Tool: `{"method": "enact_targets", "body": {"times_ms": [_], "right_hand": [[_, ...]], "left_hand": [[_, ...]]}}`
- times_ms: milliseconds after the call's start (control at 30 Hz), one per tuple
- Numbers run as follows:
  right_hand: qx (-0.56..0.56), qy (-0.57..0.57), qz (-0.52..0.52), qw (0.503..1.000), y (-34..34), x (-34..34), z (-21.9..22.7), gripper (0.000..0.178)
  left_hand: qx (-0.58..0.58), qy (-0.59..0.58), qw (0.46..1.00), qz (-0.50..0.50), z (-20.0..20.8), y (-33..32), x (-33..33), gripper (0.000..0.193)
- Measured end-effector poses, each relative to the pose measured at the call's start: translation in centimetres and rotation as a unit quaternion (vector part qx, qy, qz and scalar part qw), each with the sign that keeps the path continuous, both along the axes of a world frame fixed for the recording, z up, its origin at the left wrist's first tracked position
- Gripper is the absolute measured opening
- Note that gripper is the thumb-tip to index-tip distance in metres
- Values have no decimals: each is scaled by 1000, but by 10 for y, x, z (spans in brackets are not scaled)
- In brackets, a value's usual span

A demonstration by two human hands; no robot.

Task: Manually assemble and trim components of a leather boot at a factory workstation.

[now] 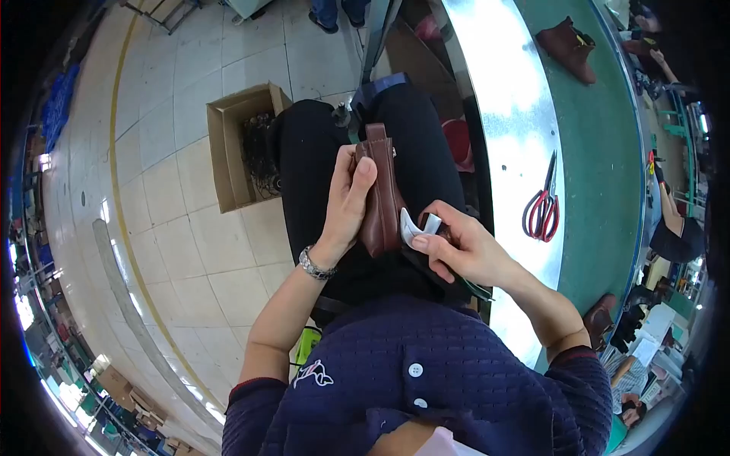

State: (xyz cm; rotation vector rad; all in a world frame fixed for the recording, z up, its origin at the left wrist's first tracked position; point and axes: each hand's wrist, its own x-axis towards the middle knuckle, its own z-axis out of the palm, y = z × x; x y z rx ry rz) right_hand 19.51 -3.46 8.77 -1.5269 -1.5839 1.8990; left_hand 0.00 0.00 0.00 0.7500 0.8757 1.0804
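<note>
Over my lap, my left hand (351, 190) is closed around the shaft of a brown leather boot (382, 201) with a tab at its top. The thumb presses on the leather near the upper end. Beside the boot's lower right side, my right hand (464, 247) pinches a small white curved piece (411, 226) between thumb and fingers. The left tip of that piece touches or lies very near the leather. Whether it is cloth, paper or plastic I cannot tell. The right fingers partly hide a dark area below them.
Red-handled scissors (541, 213) lie on the metal ledge (506, 99) to my right. Beyond it, a green belt (593, 152) carries another brown boot (569, 49) and a brown shoe (601, 318). An open cardboard box (223, 163) with dark contents stands left of my knees.
</note>
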Motion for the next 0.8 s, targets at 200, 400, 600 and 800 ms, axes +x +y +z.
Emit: {"method": "enact_targets", "body": {"times_ms": [200, 400, 600, 800], "right_hand": [[-154, 92, 9, 984, 12, 6, 5, 38], [107, -124, 241, 957, 38, 6, 21, 42], [-76, -64, 101, 990, 29, -4, 22, 40], [150, -150, -14, 977, -11, -23, 2, 38]], "left_hand": [[13, -11, 1000, 14, 5, -13, 10, 38], [26, 33, 999, 6, 2, -12, 6, 37], [0, 24, 999, 36, 7, -5, 9, 34], [9, 38, 998, 53, -1, 2, 10, 33]]}}
